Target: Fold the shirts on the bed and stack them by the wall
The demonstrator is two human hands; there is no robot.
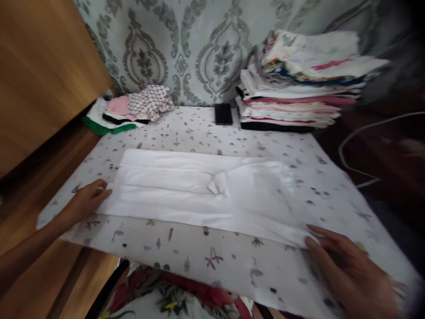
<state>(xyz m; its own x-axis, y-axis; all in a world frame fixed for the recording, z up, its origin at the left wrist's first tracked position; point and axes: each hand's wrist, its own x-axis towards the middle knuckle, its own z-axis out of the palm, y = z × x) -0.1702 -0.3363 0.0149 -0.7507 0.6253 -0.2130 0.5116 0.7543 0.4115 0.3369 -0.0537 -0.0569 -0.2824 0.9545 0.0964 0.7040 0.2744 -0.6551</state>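
A white garment [175, 204] lies stretched out lengthwise on the patterned cloth, with long creases in its left half and a small bunched fold near its middle. Its exact kind is unclear. My left hand [86, 200] pinches the garment's left end between thumb and fingers. At the near right corner, my right hand [355, 272] grips the fabric with its thumb and fingertips; this hand is slightly blurred.
White cloth with small printed figures [186, 248] covers the work surface. A tall stack of folded clothes [292, 97] stands at the back right, beside a black phone [223, 114]. A smaller clothes pile [133, 108] lies back left. A white cable [348, 141] hangs at right.
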